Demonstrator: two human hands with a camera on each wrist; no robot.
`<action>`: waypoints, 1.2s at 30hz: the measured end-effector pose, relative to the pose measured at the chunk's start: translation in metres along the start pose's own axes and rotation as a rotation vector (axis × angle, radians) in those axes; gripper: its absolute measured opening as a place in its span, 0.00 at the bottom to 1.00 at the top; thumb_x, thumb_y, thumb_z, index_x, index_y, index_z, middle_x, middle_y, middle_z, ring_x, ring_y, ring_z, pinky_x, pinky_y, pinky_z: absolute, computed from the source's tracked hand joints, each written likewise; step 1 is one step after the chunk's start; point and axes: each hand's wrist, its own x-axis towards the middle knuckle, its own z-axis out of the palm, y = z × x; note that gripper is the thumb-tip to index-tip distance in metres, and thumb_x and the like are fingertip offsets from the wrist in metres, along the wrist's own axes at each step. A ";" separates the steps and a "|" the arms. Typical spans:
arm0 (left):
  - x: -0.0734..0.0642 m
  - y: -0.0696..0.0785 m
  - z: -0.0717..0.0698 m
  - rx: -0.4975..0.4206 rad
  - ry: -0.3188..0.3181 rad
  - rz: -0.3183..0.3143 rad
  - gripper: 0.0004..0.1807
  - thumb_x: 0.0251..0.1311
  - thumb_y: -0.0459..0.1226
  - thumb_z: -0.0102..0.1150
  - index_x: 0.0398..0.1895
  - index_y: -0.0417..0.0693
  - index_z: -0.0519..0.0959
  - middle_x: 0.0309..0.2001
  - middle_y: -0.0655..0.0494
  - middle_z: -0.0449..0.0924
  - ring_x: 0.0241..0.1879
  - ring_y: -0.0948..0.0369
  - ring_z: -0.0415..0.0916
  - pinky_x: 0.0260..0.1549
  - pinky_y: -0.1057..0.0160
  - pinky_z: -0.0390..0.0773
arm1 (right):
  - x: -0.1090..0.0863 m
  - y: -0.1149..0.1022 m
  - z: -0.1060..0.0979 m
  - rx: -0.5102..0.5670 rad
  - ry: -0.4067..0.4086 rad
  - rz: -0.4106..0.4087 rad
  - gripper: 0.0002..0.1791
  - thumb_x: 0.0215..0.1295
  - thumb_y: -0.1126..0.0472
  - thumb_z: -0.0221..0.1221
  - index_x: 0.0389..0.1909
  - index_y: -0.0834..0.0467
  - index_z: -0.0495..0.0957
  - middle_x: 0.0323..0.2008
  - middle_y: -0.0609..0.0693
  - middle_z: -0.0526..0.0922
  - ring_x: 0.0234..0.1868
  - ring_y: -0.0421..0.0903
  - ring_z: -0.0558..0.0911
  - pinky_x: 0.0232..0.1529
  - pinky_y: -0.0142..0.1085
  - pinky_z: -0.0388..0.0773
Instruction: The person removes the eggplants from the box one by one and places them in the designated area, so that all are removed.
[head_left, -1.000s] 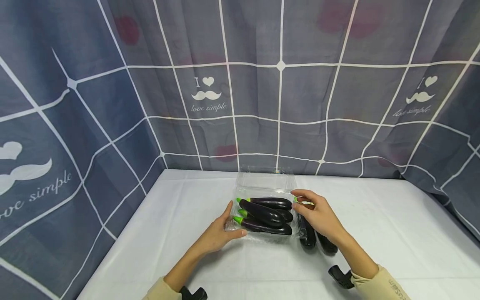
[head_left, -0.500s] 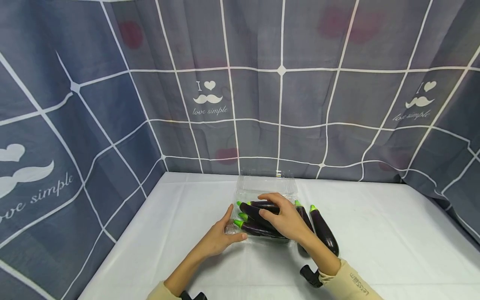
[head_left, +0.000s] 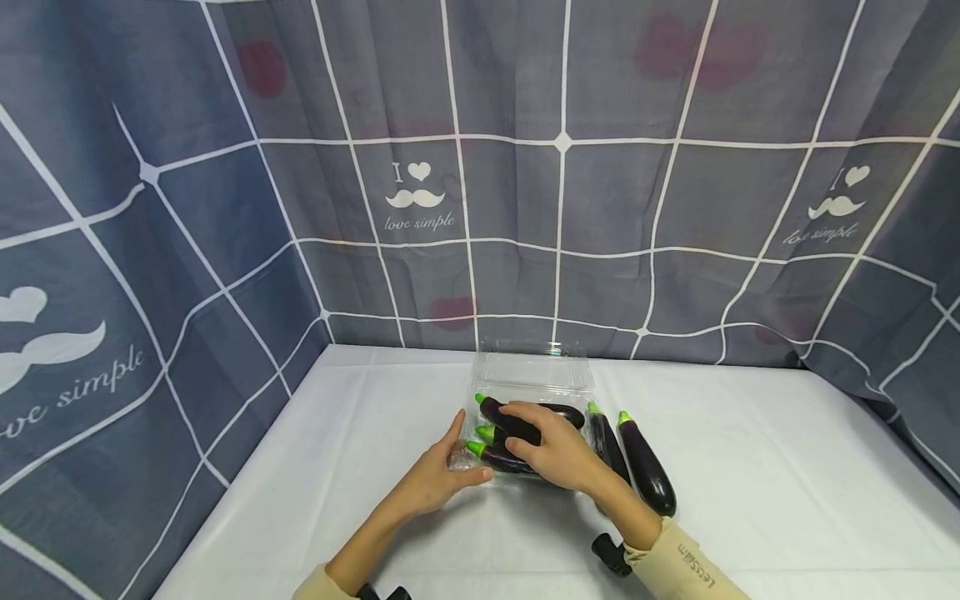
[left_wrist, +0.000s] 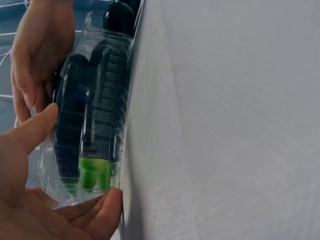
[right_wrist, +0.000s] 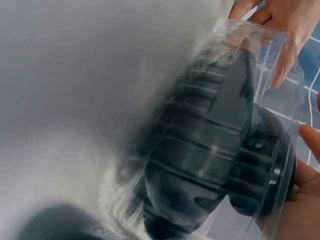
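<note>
A clear plastic clamshell box (left_wrist: 95, 34) holds several dark purple eggplants with green stem ends. Its lid (head_left: 532, 371) lies folded back towards the curtain. My left hand (head_left: 431, 477) holds the box's left end, thumb at the front side and fingers round the end wall, as the left wrist view shows. Inside the box, my right hand (head_left: 558, 450) grips the uppermost eggplant (head_left: 498, 415), fingers over its far side and thumb on the near side. That hand hides the eggplant's thick end. Below it, the front eggplant (head_left: 491, 455) shows its green tip.
Right of the box, two eggplants lie side by side on the white cloth, one nearer (head_left: 609, 442) and one farther right (head_left: 647, 467). A grey-blue checked curtain (head_left: 517, 192) stands behind and at both sides. A black wrist device (head_left: 611, 554) hangs under my right sleeve.
My right hand has moved left from the box's right end onto the top eggplant and now grips it; that eggplant has shifted slightly towards the back. The left hand stays at the box.
</note>
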 end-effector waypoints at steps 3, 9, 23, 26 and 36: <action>0.000 0.000 0.000 0.000 0.005 0.001 0.57 0.57 0.52 0.68 0.80 0.46 0.42 0.65 0.29 0.66 0.66 0.36 0.61 0.59 0.32 0.60 | -0.001 0.003 -0.001 0.000 -0.011 -0.010 0.23 0.67 0.62 0.61 0.63 0.58 0.76 0.65 0.62 0.72 0.65 0.61 0.71 0.59 0.60 0.67; 0.001 -0.001 0.001 -0.002 0.011 0.002 0.57 0.57 0.52 0.69 0.80 0.46 0.42 0.65 0.29 0.65 0.67 0.37 0.61 0.60 0.33 0.60 | 0.000 0.011 -0.003 0.027 -0.001 -0.022 0.23 0.67 0.63 0.62 0.62 0.57 0.76 0.65 0.59 0.72 0.64 0.60 0.71 0.59 0.60 0.67; 0.001 -0.002 0.000 -0.009 0.008 0.007 0.57 0.57 0.52 0.69 0.80 0.46 0.43 0.66 0.29 0.64 0.67 0.38 0.60 0.61 0.34 0.60 | 0.002 0.021 -0.003 0.042 0.027 0.006 0.23 0.64 0.71 0.60 0.59 0.57 0.78 0.58 0.52 0.78 0.60 0.56 0.76 0.55 0.56 0.72; 0.001 -0.002 0.000 -0.010 0.007 0.011 0.57 0.57 0.52 0.69 0.80 0.45 0.43 0.66 0.29 0.65 0.67 0.38 0.61 0.60 0.34 0.60 | 0.002 0.022 -0.002 0.035 0.033 -0.007 0.23 0.62 0.73 0.60 0.59 0.57 0.79 0.58 0.51 0.78 0.59 0.56 0.76 0.55 0.56 0.72; 0.002 -0.001 0.000 -0.006 0.004 0.010 0.57 0.57 0.52 0.69 0.80 0.47 0.42 0.65 0.28 0.65 0.66 0.36 0.62 0.59 0.34 0.62 | 0.000 0.020 -0.008 0.106 0.121 0.033 0.27 0.63 0.72 0.59 0.64 0.54 0.76 0.60 0.52 0.75 0.62 0.55 0.73 0.58 0.57 0.69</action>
